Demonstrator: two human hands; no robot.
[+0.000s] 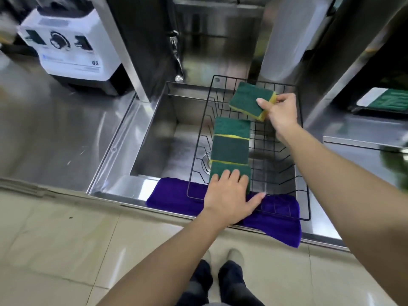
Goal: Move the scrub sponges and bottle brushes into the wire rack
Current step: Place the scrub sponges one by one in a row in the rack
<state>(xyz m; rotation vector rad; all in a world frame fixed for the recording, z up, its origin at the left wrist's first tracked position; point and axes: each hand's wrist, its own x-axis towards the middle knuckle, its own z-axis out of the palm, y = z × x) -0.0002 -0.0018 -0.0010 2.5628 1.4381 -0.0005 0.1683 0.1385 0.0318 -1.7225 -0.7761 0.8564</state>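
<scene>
A black wire rack point(303, 191) sits across the right side of a steel sink. Three green-and-yellow scrub sponges lie in a row along its left side: the far one point(231, 127), the middle one point(230, 149) and the near one point(223, 168). My left hand point(227, 195) rests flat on the near sponge, fingers spread. My right hand point(280, 111) pinches a fourth sponge point(247, 100) by its yellow edge, holding it tilted above the rack's far end. No bottle brush is in view.
The steel sink point(159, 138) has a faucet point(176, 60) at the back. A purple cloth point(176, 195) hangs over the sink's front edge beneath the rack. A white blender base point(68, 49) stands on the left counter. A green-topped object point(388, 100) sits at the right.
</scene>
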